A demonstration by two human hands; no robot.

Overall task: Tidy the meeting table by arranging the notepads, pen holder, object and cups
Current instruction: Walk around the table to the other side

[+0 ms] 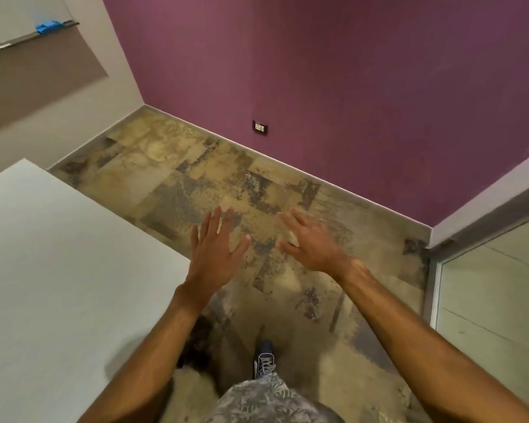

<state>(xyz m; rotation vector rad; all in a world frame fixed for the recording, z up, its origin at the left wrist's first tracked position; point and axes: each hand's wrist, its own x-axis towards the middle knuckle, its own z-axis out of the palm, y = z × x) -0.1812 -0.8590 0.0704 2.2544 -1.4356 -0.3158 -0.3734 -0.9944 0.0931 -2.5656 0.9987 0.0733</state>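
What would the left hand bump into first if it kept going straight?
Nothing close. The left hand is over the floor; its line probably reaches the purple wall near the socket, though depth is unclear.

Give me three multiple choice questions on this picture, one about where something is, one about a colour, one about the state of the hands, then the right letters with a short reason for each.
1. On which side of the left hand is the table?
A. its left
B. its right
C. across the room from it

2. What colour is the wall that bears the socket?
A. white
B. purple
C. green

3. How are the left hand and the right hand?
A. both open and empty
B. both gripping cups
C. one holding a notepad

Answers:
1 A, the pale tabletop fills the view's left side.
2 B, the socket sits on purple paint.
3 A, straight spread fingers over the floor hold nothing.
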